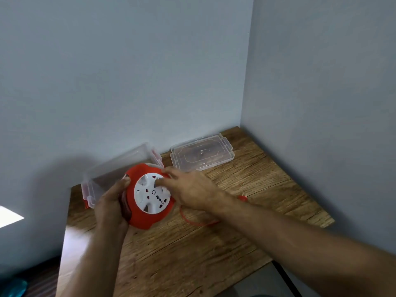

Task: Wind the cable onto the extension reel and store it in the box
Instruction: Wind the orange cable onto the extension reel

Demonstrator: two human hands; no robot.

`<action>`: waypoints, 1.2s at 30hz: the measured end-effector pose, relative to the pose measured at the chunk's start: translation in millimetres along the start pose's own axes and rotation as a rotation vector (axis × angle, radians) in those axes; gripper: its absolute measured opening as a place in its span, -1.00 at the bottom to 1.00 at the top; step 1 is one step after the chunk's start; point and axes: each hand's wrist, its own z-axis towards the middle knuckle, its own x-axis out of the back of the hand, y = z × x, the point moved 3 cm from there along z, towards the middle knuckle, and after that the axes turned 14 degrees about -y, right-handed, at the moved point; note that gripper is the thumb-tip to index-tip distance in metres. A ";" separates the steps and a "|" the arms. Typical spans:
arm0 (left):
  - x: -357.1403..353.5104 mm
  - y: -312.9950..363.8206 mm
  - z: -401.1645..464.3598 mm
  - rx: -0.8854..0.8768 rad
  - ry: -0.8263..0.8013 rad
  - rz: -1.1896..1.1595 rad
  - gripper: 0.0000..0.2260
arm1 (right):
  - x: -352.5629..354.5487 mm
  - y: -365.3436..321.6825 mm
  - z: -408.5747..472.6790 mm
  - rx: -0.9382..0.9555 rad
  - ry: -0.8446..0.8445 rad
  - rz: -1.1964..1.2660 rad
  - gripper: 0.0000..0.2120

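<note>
Reel is held just above the counter, near its left edge, tilted so the white socket face looks up at the camera. Left hand grips the red rim, thumb curled over the top edge, fingers wrapped behind. Right hand lies on the face, fingers bent and pressing into a recess of the white disc; a winding grip, by my reading.

Handling: hard plastic shell, rigid, probably light enough for one hand. Smooth rim could slip, so the wrapped hold on the edge seems right. The disc recess looks like the place to turn from.

Cable: thin, red, limp. A loose loop lies on the counter right of the reel, running to the plug further right. Some length not yet wound.

Box, clear with red clasps, stands open behind the reel against the far wall. Lid lies apart, to the right.

Hard to make out:
- the cable's exit from the reel, hidden under the right hand;
- left fingers behind the reel;
- whether the box holds anything, its walls being clear and blurred;
- plug detail, blurred.
</note>
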 end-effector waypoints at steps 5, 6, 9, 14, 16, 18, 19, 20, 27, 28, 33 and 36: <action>5.5 -3.7 8.3 0.247 -0.097 0.074 -0.41 | -7.2 9.8 -1.6 0.384 -0.225 -0.368 -0.36; 4.7 -3.9 7.3 0.278 -0.097 0.096 -0.31 | -8.4 10.1 0.4 0.400 -0.246 -0.380 -0.35; 8.0 -9.5 9.4 0.301 -0.093 0.118 -0.16 | -13.4 5.9 7.4 0.453 -0.276 -0.404 -0.35; -0.7 -4.0 9.4 0.197 -0.029 0.104 -0.32 | -7.8 4.8 7.9 0.337 -0.195 -0.368 -0.45; -8.9 1.9 5.0 0.110 0.008 0.083 -0.51 | -0.6 -1.4 8.5 0.196 -0.057 -0.212 -0.41; -15.0 7.5 1.1 -0.001 0.064 0.096 -0.80 | 1.8 -11.1 7.4 -0.024 0.023 0.018 -0.35; -17.5 8.8 -0.7 -0.042 0.090 0.106 -0.87 | -0.7 -15.3 6.3 -0.142 0.038 0.170 -0.34; -18.9 8.6 -2.4 -0.070 0.103 0.114 -0.87 | -3.9 -20.8 4.1 -0.257 0.056 0.357 -0.34; -18.2 -8.4 -12.9 -0.040 0.170 0.124 -0.87 | -33.0 -40.4 5.0 -0.814 -0.079 1.589 -0.43; -17.4 -7.9 -15.4 -0.046 0.207 0.086 -0.86 | -29.4 -35.5 3.9 -0.764 -0.112 1.531 -0.49; -5.0 -5.3 -15.5 0.001 0.235 -0.021 -0.72 | -5.7 -3.8 2.0 -0.128 -0.032 0.187 -0.50; 7.3 -7.7 -4.9 0.160 0.099 0.073 -0.63 | -5.0 -0.8 -5.8 0.383 -0.148 -0.275 -0.43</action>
